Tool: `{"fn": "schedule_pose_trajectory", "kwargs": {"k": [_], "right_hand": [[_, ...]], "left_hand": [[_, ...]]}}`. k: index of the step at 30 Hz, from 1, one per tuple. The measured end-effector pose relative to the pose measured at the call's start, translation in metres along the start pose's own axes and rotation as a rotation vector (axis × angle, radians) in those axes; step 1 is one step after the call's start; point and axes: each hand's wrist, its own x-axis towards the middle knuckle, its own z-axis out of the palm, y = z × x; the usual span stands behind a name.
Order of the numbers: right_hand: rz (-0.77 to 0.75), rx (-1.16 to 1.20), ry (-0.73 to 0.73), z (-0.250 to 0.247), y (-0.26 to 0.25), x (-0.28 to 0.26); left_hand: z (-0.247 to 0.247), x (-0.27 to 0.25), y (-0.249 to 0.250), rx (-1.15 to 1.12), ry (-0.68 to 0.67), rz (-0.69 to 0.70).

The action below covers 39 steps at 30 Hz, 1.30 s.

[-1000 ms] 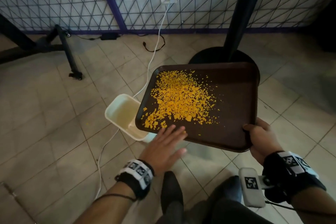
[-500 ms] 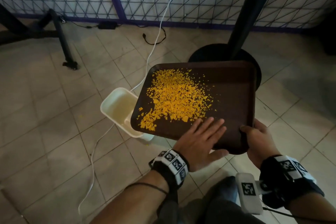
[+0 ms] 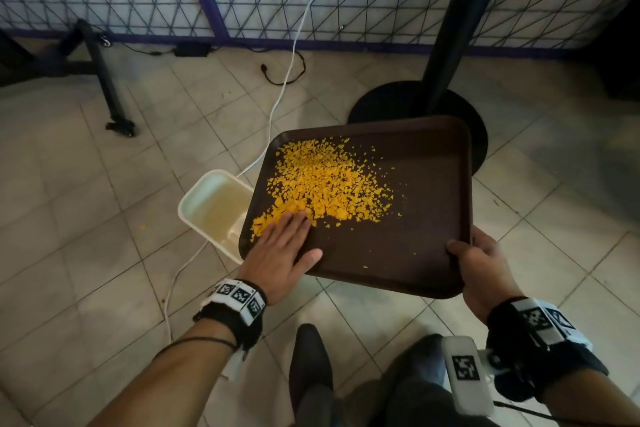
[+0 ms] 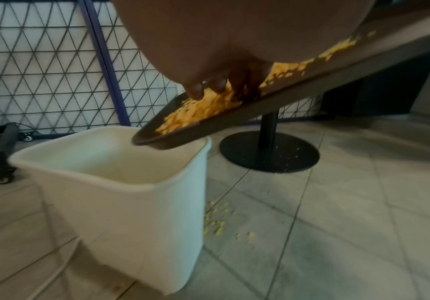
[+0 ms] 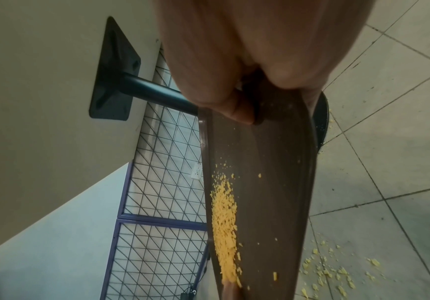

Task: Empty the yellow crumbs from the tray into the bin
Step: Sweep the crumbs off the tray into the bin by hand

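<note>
Bin [image 3: 211,208] on the floor at left, open top under the tray's low corner, placed to catch the slide. Left hand [image 3: 282,250] flat on the tray [image 3: 415,246], fingers [image 3: 294,222] straight and together, touching the crumbs [image 3: 325,184], apparently to sweep them downhill. Crumbs heaped on the tray's lower left; none visible in the bin. Right hand [image 3: 485,267] grips the raised right edge, thumb on top, which keeps the tilt. Spilled crumbs [image 4: 216,221] beside the bin.
</note>
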Motion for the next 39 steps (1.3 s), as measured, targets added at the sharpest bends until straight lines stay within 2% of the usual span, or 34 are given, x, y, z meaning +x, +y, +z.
{"fn": "schedule_pose_trajectory", "kwargs": {"k": [2,6,9,12,18,21,23,26,28,30,32,36,39], "right_hand": [[0.020,-0.001,-0.002,0.000,0.001,0.000],[0.006,0.018,0.018,0.004,0.002,-0.001],[-0.006,0.034,0.021,0.004,0.001,-0.003],[-0.004,0.026,0.021,0.001,0.002,-0.001],[0.012,-0.019,0.016,-0.003,0.001,0.000],[0.024,-0.019,0.003,0.000,0.000,-0.002],[0.032,-0.021,-0.001,0.001,0.000,-0.003],[0.040,-0.024,0.025,0.004,0.003,0.000],[0.028,-0.009,0.050,0.004,0.005,0.002],[0.016,-0.004,0.069,0.002,0.004,0.003],[0.015,-0.006,0.064,-0.001,0.001,0.002],[0.008,-0.033,0.059,-0.004,0.001,0.003],[0.004,-0.042,0.063,-0.002,0.004,0.004]], "left_hand": [[-0.009,0.004,0.029,-0.016,0.046,0.061],[-0.014,0.023,0.103,0.042,0.123,0.298],[-0.008,0.039,0.130,0.124,0.091,0.373],[-0.003,0.048,0.115,0.173,0.067,0.316],[-0.001,0.027,0.019,0.147,0.006,0.064],[-0.009,0.018,0.000,0.074,0.002,-0.004],[-0.016,0.018,0.017,0.028,0.050,0.027],[-0.019,0.025,0.072,0.020,0.101,0.181],[-0.011,0.030,0.103,0.038,0.079,0.281],[-0.002,0.031,0.113,0.071,0.050,0.313],[0.006,0.028,0.095,0.093,0.034,0.258],[0.014,0.009,0.025,0.086,0.000,0.027],[0.008,-0.002,-0.005,0.087,-0.015,-0.046]]}}
